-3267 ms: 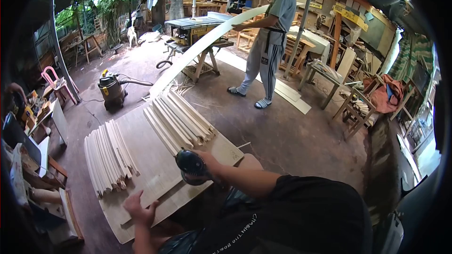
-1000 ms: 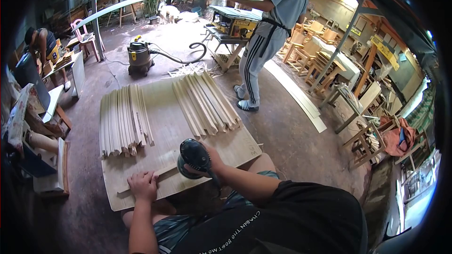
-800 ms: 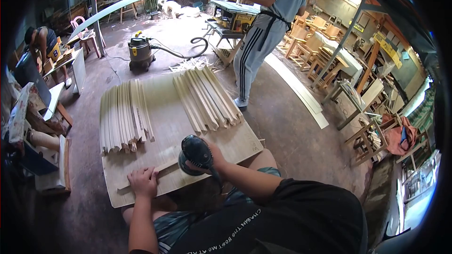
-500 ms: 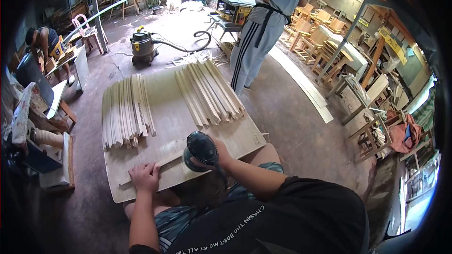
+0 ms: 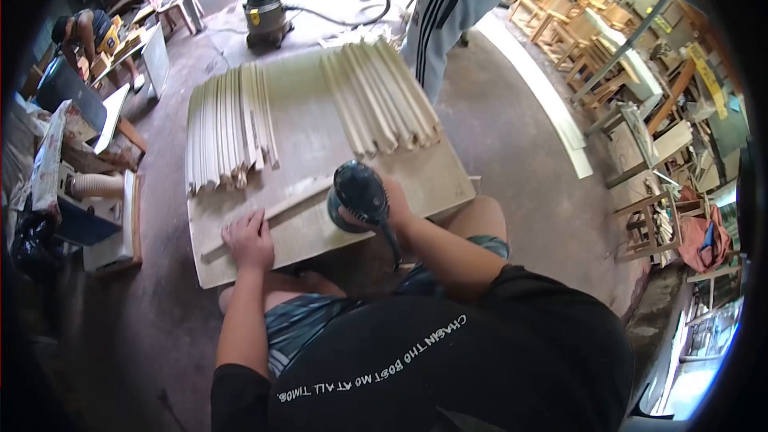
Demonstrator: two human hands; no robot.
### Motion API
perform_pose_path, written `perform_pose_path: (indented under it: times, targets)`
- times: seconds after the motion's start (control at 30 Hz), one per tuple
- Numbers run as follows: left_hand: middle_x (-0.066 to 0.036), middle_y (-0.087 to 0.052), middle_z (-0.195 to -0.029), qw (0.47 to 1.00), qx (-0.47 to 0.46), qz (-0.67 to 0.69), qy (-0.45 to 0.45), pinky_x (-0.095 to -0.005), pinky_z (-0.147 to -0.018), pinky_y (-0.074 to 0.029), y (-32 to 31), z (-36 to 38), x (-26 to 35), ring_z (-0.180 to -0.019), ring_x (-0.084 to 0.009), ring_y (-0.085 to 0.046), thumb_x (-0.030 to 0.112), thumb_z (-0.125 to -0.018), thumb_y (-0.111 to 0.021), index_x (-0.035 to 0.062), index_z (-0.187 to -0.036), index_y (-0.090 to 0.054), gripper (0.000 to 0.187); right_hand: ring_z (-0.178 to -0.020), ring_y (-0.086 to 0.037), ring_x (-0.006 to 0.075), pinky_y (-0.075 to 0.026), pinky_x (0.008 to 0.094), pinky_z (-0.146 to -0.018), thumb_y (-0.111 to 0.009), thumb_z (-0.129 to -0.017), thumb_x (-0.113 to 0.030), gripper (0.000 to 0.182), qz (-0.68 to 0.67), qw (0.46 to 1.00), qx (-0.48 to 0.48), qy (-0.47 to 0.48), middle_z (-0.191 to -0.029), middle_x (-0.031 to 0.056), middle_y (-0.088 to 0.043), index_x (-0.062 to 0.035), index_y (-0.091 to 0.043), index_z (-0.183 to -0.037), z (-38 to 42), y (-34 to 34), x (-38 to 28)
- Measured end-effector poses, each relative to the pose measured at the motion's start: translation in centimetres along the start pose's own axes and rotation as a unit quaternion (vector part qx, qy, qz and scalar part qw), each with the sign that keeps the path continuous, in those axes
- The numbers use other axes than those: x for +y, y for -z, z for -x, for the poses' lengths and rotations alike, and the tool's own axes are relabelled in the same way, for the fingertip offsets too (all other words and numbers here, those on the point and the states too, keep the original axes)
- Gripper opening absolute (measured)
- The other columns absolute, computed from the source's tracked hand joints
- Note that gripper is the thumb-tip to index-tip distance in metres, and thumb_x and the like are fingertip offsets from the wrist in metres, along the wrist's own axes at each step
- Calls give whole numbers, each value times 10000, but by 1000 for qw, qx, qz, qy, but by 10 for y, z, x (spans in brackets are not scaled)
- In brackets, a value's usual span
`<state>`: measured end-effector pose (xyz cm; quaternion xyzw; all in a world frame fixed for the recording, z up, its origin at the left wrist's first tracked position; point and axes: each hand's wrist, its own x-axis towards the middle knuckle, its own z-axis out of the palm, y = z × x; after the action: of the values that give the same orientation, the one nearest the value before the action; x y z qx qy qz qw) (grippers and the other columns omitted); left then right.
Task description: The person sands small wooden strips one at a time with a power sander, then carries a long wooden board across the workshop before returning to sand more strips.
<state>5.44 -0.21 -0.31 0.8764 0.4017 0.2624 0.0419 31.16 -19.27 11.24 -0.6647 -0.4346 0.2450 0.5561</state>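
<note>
A thin wooden strip point(image 5: 298, 198) lies near the front edge of a pale board point(image 5: 298, 132) in front of my knees. My left hand point(image 5: 250, 240) grips the strip near its left end, pressing it against the board. In my right hand point(image 5: 394, 204) is a dark electric sander point(image 5: 360, 190), fingers wrapped round its body. The sander rests over the strip's right part and hides it; its cord hangs toward my lap. Beyond the strip, one bundle of wooden strips point(image 5: 228, 128) lies at the left and another bundle point(image 5: 380, 100) at the right.
A shop vacuum point(image 5: 268, 20) with a hose stands behind the board. A person in grey trousers point(image 5: 444, 12) stands at the far right corner, and another person point(image 5: 88, 36) bends over at the left. Long pale planks point(image 5: 544, 84) lie on the floor; wooden chairs point(image 5: 572, 32) stand at the right.
My view has tilted down, so the board and hands appear higher. The sander stays on the strip and my left hand keeps its hold. The standing person's long strip has left the view.
</note>
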Motion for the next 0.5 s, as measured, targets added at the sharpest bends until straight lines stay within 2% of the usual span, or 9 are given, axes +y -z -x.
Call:
perform_pose_path:
  times: [0.1, 0.13, 0.23, 0.33, 0.43, 0.5]
  targets:
    - [-30, -698, -1251, 997, 8, 26, 66, -586, -1189, -279, -12, 0, -6, -1257, -282, -585, 152, -952, -647, 187, -1254, -743, 319, -990, -721, 236, -563, 364, -914, -914, -732, -387, 638, 35, 998, -8, 43, -1090, 110, -740, -82, -659, -1230, -9, -5, 28]
    - [-34, -689, -1287, 998, 10, 3, 67, -603, -1203, -252, -14, 2, -7, -1298, -291, -565, 146, -956, -640, 186, -1267, -738, 329, -1000, -722, 252, -566, 381, -914, -913, -728, -391, 626, 34, 998, 0, 44, -1087, 114, -733, -79, -665, -1211, -11, -7, 36]
    - [-49, -654, -1390, 996, -9, -48, 80, -647, -1236, -178, -14, -1, -9, -1408, -323, -501, 142, -968, -624, 185, -1307, -723, 356, -1019, -715, 273, -563, 394, -924, -915, -722, -398, 628, 150, 987, -16, 45, -1101, 122, -721, -71, -667, -1198, -19, -6, 57]
    - [-75, -609, -1469, 991, -57, -51, 110, -666, -1245, -134, -14, -10, -7, -1469, -359, -439, 171, -975, -619, 181, -1345, -705, 380, -1042, -705, 296, -559, 395, -942, -914, -722, -408, 646, 169, 984, -61, 18, -1120, 133, -708, -69, -664, -1212, -35, -7, 81]
    - [-115, -572, -1510, 989, -79, -58, 111, -663, -1246, -130, -13, -15, -3, -1489, -394, -402, 205, -971, -619, 162, -1377, -682, 413, -1066, -700, 280, -552, 381, -961, -937, -702, -383, 690, 96, 992, -47, 61, -1140, 131, -706, -65, -653, -1245, -46, -10, 105]
    - [-151, -554, -1522, 989, -84, -47, 114, -662, -1247, -126, -10, -19, -1, -1496, -424, -379, 226, -965, -619, 138, -1392, -668, 439, -1079, -697, 261, -545, 376, -977, -972, -670, -348, 736, 39, 998, -43, 9, -1155, 116, -712, -60, -650, -1266, -54, -10, 111]
